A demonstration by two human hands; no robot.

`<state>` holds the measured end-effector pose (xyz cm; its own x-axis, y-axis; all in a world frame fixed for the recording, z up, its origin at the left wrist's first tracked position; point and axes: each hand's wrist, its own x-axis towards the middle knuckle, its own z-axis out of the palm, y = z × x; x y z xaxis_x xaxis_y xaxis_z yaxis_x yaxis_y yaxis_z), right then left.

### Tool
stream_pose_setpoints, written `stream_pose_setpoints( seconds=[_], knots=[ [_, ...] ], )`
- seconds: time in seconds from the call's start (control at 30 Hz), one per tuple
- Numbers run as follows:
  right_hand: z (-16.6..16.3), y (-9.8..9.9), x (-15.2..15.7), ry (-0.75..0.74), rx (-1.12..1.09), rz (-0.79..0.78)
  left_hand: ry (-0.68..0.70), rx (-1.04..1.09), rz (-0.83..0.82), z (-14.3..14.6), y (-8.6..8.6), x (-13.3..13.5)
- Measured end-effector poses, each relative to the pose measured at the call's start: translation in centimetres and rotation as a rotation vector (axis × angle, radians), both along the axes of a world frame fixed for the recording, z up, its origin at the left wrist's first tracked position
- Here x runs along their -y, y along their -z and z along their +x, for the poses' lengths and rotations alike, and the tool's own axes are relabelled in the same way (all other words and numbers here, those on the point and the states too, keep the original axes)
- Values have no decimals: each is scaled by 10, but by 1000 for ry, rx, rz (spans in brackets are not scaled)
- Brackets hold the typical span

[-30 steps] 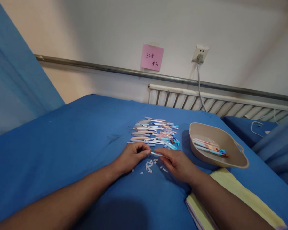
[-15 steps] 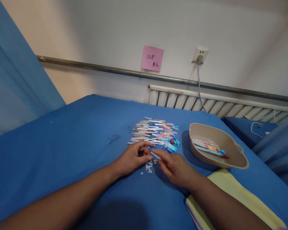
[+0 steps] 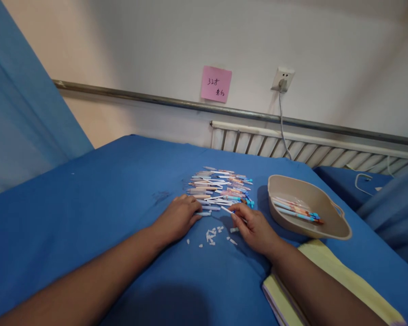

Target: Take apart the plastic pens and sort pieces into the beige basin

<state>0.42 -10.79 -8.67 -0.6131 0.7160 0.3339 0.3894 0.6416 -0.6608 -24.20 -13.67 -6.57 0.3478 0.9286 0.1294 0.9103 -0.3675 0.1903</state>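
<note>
My left hand (image 3: 181, 216) rests palm down on the blue cloth, fingers curled, its thumb and fingertips at a pale blue pen barrel (image 3: 204, 213) at the near edge of the pile. Between the thumb and fingers of my right hand (image 3: 255, 226) is a thin white pen refill (image 3: 226, 209), pointing up and to the left. Pen parts (image 3: 221, 185) lie crosswise in a loose pile just beyond both hands: barrels, white sticks and blue and brown ends. Small whitish pieces (image 3: 211, 235) are scattered nearer to me, between the hands.
A beige basket (image 3: 326, 228) holding several pens (image 3: 295, 210) stands to the right. In front of it lies a folded yellow cloth (image 3: 336, 276), partly under my right forearm. Behind the blue-covered table (image 3: 98, 217) are a radiator (image 3: 251, 140) and a metal rail (image 3: 163, 99).
My hands, close together over the whitish pieces before, have moved apart. The left went to the pile's near left edge, the right slightly right with the white refill. More small pieces lie on the cloth.
</note>
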Motion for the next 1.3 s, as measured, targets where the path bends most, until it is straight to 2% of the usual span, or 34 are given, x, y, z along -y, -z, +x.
stream_pose_setpoints(
  seconds=[0.2, 0.43, 0.9, 1.1, 1.3],
  knots=[
    [3, 3, -4, 38, -15, 55, -70, 181, -28, -4, -4, -1],
    [4, 2, -5, 30, -54, 93, -34, 346, -20, -1, -15, 2],
    [3, 1, -5, 1, -32, 102, -28, 309, -3, 3, -13, 5],
    [3, 1, -5, -27, -17, 129, 3, 277, 2, 5, -12, 6],
    [-2, -2, 1, -57, -57, 129, 81, 366, -54, 13, -11, 12]
  ],
)
